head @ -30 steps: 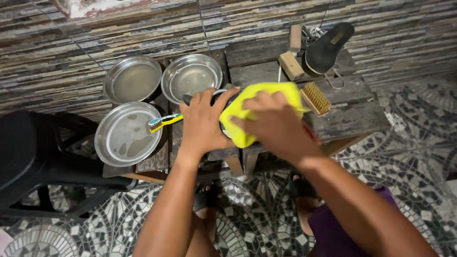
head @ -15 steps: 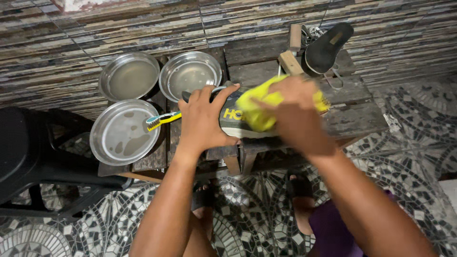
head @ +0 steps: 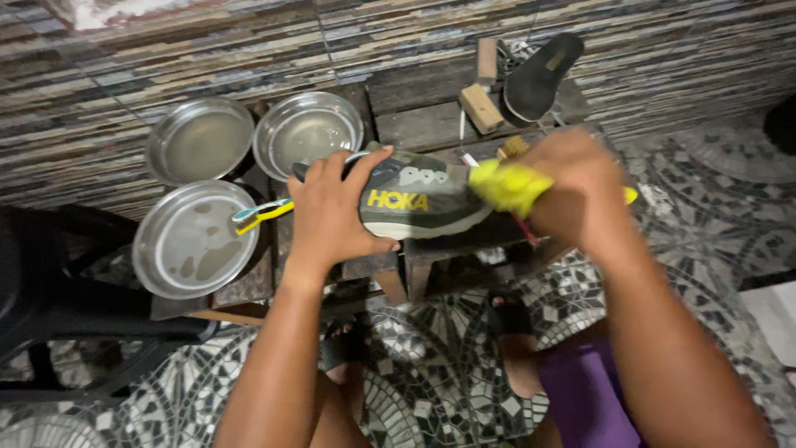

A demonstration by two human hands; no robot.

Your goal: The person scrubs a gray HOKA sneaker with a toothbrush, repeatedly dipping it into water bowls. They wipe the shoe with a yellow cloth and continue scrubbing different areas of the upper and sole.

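Observation:
My left hand (head: 330,209) grips the heel end of a grey-green sneaker (head: 423,199) with a pale sole and yellow lettering on its side, holding it on its side over a low wooden bench (head: 431,124). My right hand (head: 572,189) is closed on a bunched yellow cloth (head: 507,184) pressed against the shoe's toe end. The shoe's far side is hidden.
Three round metal bowls (head: 196,241) holding a little water sit at the left; a yellow-and-teal toothbrush (head: 259,216) rests on the nearest one. A black shoe (head: 539,75) and a wooden brush (head: 479,108) lie at the bench's back. Dark chair at left, mosaic floor below.
My right hand has drawn the yellow cloth from over the middle of the shoe rightward to its toe, uncovering the shoe's side. My left hand keeps its grip.

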